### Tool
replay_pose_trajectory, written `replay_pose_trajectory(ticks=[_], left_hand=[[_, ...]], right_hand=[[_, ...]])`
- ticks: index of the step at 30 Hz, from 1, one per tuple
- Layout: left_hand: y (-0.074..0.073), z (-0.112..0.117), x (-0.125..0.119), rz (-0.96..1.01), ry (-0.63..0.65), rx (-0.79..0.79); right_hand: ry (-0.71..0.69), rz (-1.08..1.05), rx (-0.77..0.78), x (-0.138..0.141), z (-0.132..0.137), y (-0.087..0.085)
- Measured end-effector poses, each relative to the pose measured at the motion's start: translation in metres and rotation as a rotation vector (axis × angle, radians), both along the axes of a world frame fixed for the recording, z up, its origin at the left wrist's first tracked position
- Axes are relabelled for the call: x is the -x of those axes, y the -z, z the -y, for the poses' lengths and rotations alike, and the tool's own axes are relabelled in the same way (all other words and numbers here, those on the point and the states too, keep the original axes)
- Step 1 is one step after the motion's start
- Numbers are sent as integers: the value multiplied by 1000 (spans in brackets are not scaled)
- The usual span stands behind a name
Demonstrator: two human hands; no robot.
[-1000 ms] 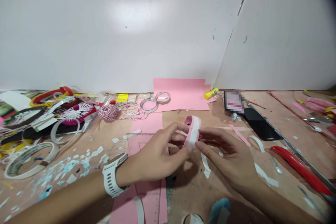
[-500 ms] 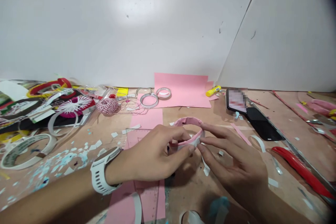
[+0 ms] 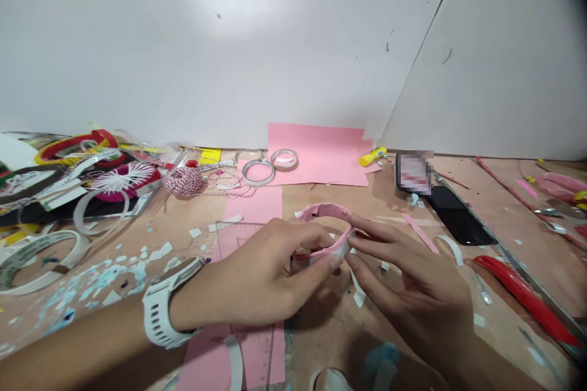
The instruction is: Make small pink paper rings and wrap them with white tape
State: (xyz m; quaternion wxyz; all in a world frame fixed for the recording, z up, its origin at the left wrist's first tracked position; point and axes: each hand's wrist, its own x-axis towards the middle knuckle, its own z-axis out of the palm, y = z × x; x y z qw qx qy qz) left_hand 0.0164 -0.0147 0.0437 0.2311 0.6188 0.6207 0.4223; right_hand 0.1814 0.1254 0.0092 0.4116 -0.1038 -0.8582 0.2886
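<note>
Up over the middle of the table [image 3: 330,330], a pink paper band [image 3: 323,211], held off the surface, with a white strip [image 3: 337,248] along its near side! Left hand [image 3: 257,275] and right hand [image 3: 413,275] in from either side, both on the same stretch of band. Left fingers [image 3: 316,238] curled round with the thumb, firmly closed on the paper; right fingers [image 3: 367,229] and thumb in a tight pinch at the strip's end, no gap showing. Best move here: slow, even pressure, pads flat along the strip, and no squeezing of the loop out of round.

Around the hands, a scrap-strewn table, all paper offcuts and pale blue paint flecks. Under the left wrist, a white sports watch [image 3: 160,317]. Further out, a clear set square [image 3: 238,235] on pink card [image 3: 316,153], two clear rings [image 3: 257,172] up top, a ball of red-and-white twine [image 3: 183,182], a yellow glue stick [image 3: 372,156]. Off to the right, a phone [image 3: 458,223] with its screen blurred, a metal ruler [image 3: 513,269]. Behind it all, a white wall [image 3: 229,43].
</note>
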Motion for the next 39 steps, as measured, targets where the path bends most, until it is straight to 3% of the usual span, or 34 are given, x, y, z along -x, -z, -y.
replay_pose_trajectory(ticks=[8, 14, 27, 39], left_hand=[[-1, 0, 0, 24, 23, -26], [-2, 0, -1, 54, 56, -29], [-3, -1, -1, 65, 59, -9], [-3, -2, 0, 93, 70, -14]], right_hand=[[-40, -22, 40, 1, 0, 2], [-58, -41, -19, 0, -5, 7], [-144, -56, 81, -1, -6, 8], [-141, -50, 172, 2, -7, 5]])
